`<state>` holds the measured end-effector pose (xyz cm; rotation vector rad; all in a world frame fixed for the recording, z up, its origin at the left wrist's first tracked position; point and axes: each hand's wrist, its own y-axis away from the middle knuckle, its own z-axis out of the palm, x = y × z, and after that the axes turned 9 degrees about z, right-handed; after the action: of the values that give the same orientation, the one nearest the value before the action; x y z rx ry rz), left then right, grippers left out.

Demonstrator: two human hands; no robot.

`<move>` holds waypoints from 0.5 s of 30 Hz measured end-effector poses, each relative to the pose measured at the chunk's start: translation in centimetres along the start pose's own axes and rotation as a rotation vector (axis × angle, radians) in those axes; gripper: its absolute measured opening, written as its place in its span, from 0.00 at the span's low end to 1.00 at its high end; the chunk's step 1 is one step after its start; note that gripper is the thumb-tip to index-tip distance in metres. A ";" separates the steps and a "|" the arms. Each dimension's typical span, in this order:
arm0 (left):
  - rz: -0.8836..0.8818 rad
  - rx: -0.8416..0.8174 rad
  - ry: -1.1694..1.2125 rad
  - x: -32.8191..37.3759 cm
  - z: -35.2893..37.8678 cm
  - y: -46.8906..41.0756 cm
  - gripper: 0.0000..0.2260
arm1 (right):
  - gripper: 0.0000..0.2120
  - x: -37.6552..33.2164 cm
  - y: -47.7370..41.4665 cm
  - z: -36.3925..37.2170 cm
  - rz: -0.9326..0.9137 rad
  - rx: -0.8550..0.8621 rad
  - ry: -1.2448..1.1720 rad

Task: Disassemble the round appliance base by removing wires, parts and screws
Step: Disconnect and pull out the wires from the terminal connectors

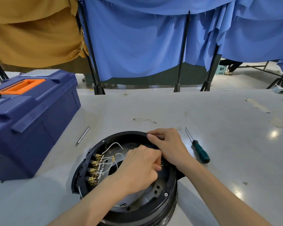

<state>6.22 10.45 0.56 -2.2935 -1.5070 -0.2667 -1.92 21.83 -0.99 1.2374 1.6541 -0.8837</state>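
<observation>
left hand (141,168) pinches half-hidden brass terminal (161,164) | right hand (167,144) grips base (160,207) rim | base cropped below

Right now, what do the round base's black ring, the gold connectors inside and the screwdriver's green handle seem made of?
Black ring: likely moulded plastic, semi-gloss, soft highlights. Gold connectors: probably brass or plated metal, shiny yellow glints. Green handle: plastic or rubber, I can't tell which; smooth with a faint sheen.
</observation>
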 end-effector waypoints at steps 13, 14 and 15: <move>-0.021 -0.020 0.009 0.4 -0.6 -0.1 0.17 | 0.07 -0.3 0.2 -0.1 0.014 -0.001 0.010; -0.019 -0.022 0.017 0.4 -0.6 0.0 0.16 | 0.07 -0.2 0.2 -0.1 0.014 -0.001 0.011; -0.019 -0.027 0.028 0.3 -0.6 -0.1 0.16 | 0.07 -0.2 0.2 -0.1 0.012 0.000 0.012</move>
<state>6.32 10.45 1.25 -2.2878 -1.5202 -0.3253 -1.72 21.86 -0.79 1.2537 1.6542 -0.8709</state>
